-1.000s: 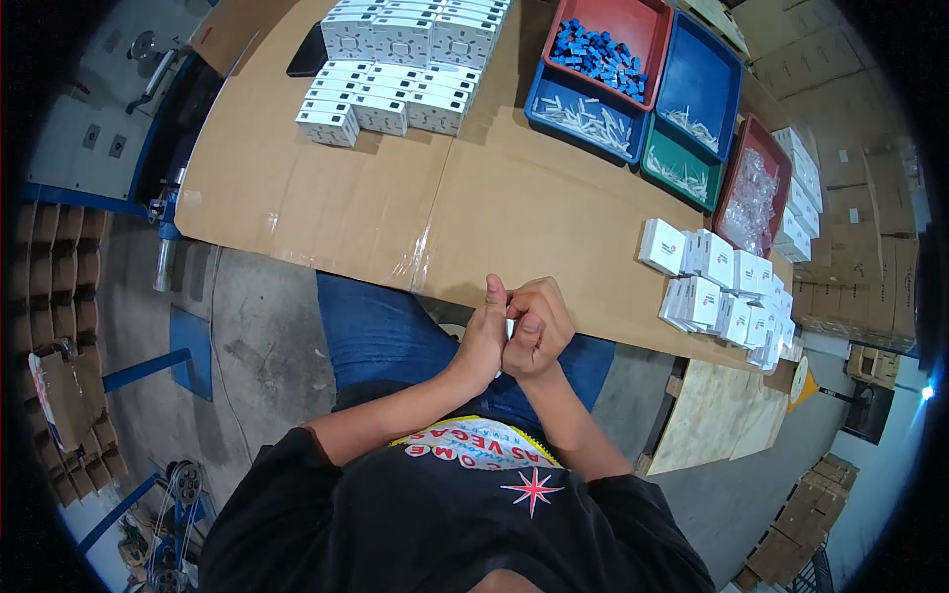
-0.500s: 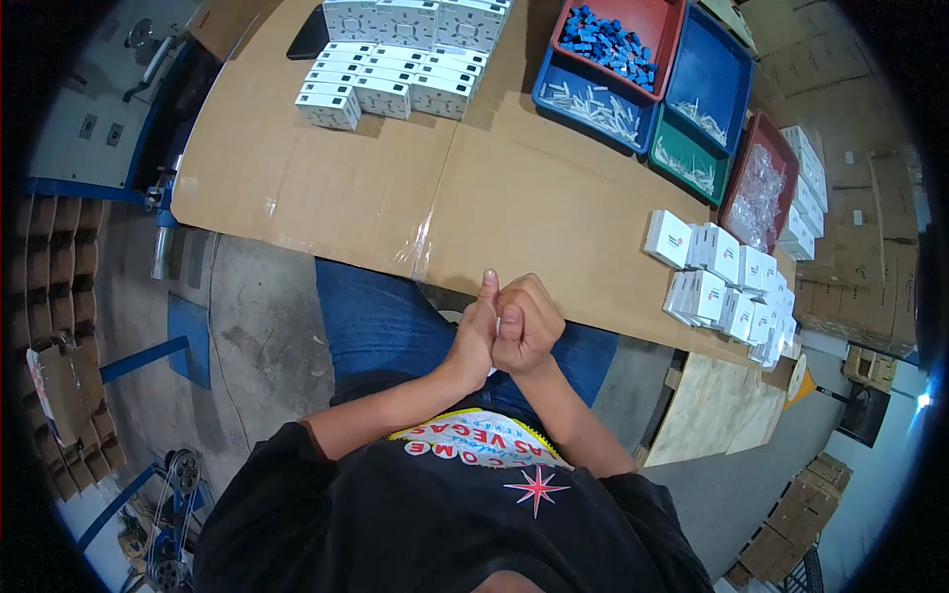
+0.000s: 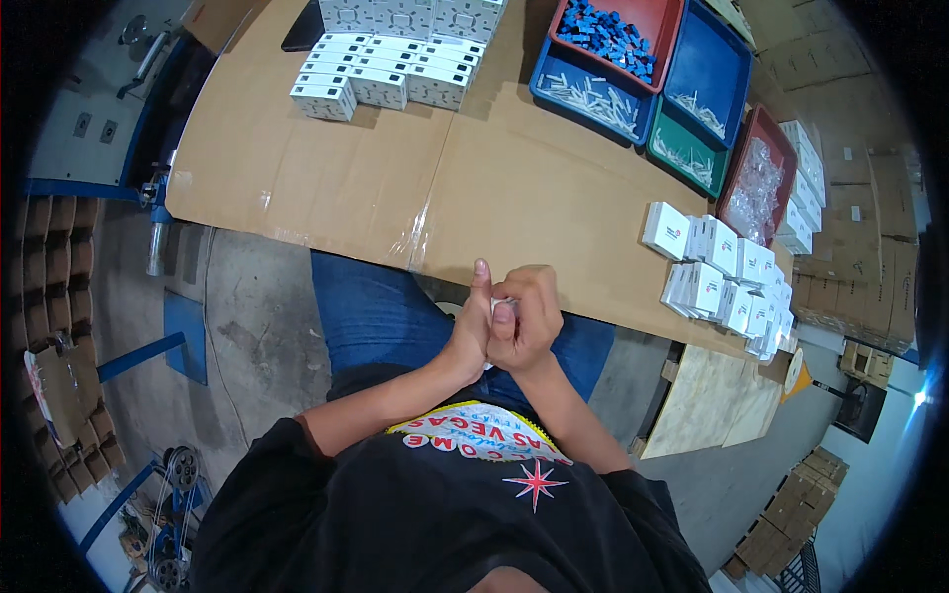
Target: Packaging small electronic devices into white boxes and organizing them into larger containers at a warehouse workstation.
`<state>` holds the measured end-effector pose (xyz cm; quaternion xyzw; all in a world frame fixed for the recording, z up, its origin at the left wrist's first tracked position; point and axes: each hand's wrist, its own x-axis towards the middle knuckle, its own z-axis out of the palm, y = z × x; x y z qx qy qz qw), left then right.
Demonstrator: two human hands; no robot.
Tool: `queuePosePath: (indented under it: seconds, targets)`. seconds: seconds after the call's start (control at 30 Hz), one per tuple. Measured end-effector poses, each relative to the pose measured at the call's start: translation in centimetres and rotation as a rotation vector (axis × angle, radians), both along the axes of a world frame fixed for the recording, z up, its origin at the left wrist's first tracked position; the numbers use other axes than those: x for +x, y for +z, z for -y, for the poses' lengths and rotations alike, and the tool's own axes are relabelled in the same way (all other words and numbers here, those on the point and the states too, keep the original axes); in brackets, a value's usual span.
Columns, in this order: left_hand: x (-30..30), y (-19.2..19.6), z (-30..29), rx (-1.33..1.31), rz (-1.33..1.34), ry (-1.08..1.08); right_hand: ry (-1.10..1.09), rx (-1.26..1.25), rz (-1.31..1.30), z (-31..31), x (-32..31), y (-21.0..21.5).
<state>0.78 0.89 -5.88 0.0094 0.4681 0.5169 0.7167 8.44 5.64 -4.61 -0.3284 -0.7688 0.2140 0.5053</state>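
Observation:
My left hand (image 3: 467, 334) and my right hand (image 3: 531, 321) meet in front of my lap, just short of the table's near edge. Pressed between them is a small white piece (image 3: 502, 302), mostly hidden, so its kind cannot be made out. The left thumb points up along it while the left fingers are out of sight. My right fingers curl over it in a fist, with the thumb lying against its side.
White box-shaped units (image 3: 380, 88) stand stacked at the table's far left. Far right are a red tray (image 3: 673, 40) of blue parts, blue and green trays (image 3: 714, 158) with white pieces, and a tray of clear plastic (image 3: 756, 188). White switch-like plates (image 3: 707, 287) pile near the right edge.
Between the hands, more of the white piece now shows by the right fingers. The right fingers have lifted slightly; the whole view has shifted a little.

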Motion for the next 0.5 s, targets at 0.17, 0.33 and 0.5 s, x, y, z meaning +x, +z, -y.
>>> queuePosePath:
  seconds: [0.17,0.33,0.5]
  targets:
    - [-0.9,0.0,-0.3,0.356,-0.042,0.063,-0.168,-0.124,-0.046,-1.1,1.5,0.6]
    - [-2.8,1.4,-0.9,0.535,-0.13,0.178,-0.187,-0.702,-0.005,-0.6,3.1,1.2]
    - [-2.8,1.7,-1.2,0.589,-0.221,0.152,0.184,-1.298,-0.263,0.1,3.3,1.8]
